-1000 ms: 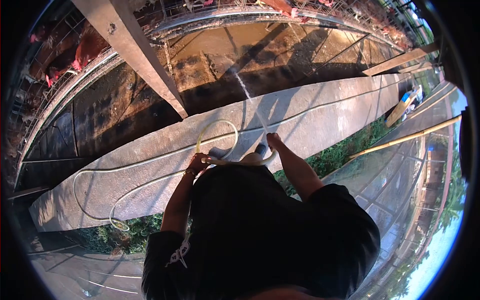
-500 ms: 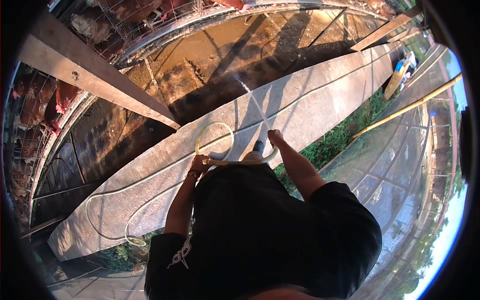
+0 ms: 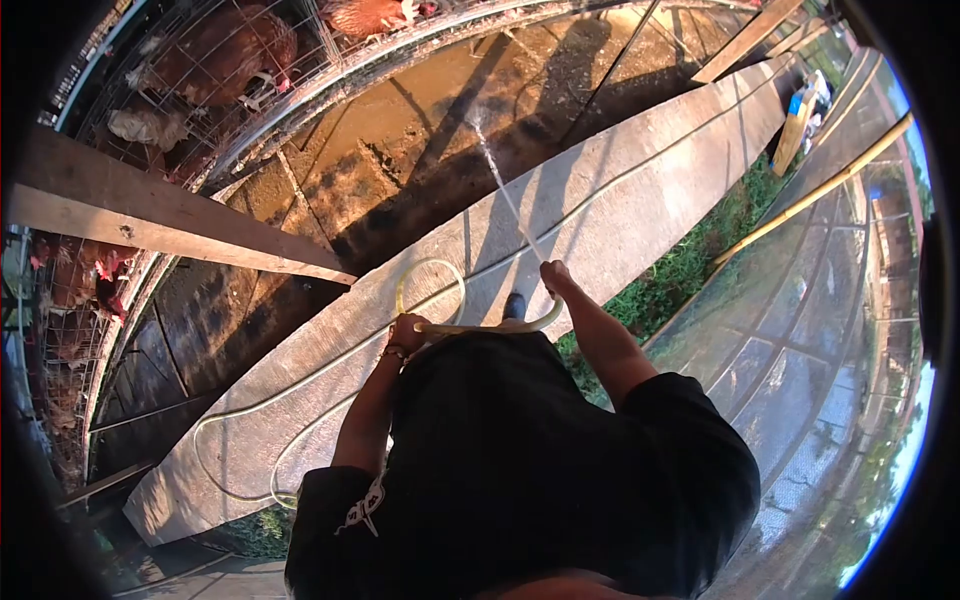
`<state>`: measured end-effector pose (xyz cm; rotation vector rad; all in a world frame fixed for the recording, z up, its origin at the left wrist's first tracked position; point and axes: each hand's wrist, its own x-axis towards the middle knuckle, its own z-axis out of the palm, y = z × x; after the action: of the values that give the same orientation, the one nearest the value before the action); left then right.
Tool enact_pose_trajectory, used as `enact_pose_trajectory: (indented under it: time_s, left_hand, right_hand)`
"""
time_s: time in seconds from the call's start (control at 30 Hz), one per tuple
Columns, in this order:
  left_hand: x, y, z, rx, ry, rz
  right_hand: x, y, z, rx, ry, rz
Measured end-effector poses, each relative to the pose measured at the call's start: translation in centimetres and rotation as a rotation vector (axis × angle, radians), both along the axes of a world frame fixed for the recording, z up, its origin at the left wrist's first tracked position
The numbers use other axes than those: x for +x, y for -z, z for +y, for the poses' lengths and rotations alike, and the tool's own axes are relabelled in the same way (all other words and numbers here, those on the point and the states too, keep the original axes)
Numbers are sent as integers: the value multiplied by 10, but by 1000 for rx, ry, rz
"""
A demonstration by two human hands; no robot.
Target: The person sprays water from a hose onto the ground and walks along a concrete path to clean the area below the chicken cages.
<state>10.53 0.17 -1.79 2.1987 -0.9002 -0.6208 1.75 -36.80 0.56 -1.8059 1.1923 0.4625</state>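
Both hands are on a pale yellow hose [image 3: 490, 328]. The left hand [image 3: 407, 330] has its grip closed round the hose close in front of the person's dark shirt, with a bracelet [image 3: 392, 352] at the wrist. The right hand [image 3: 553, 275] is stretched further out, its grip wrapped tight round the hose's end. The stretch of hose between the two hands sags in a shallow curve.

A thin water jet [image 3: 500, 185] leaves the right hand and crosses the concrete walkway [image 3: 640, 180], striking the wet, muddy floor [image 3: 400, 150] beyond it. Just past the left hand the hose curls into a loop lying on the walkway. From there it trails back along the slab to the lower left, where it bends round in a second loop.

One dark boot [image 3: 514, 303] shows on the walkway between the hands. Brown chickens [image 3: 235, 55] stand in wire cages along the far side of the wet floor, and a wooden beam [image 3: 160, 225] slants across in front of them. A strip of grass [image 3: 690, 265] borders the walkway on the right-hand side, with a long bamboo pole [image 3: 820, 190] lying beyond it.
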Motion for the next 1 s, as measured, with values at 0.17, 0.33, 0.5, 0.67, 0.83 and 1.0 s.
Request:
enact_pose_trajectory:
  time_s: [0.17, 0.33, 0.5, 0.67, 0.83, 1.0]
  left_hand:
    - [-2, -5, -34, 87, 2, 64]
    - [-7, -24, -69, 169, 69, 40]
    - [-20, -5, -100, 355, 275, -113]
    - [-27, 32, -121, 373, 419, -136]
    - [-32, 9, -142, 441, 440, -75]
    - [-36, 14, -143, 438, 405, -61]
  right_hand:
    - [-14, 6, -21, 44, -79, 44]
    - [-29, 12, -51, 93, 20, 3]
    - [-50, 24, -82, 157, -11, -12]
    - [-65, 24, -104, 211, -90, -39]
    - [-65, 17, -115, 210, -79, -53]
    - [-65, 24, -126, 225, -15, -56]
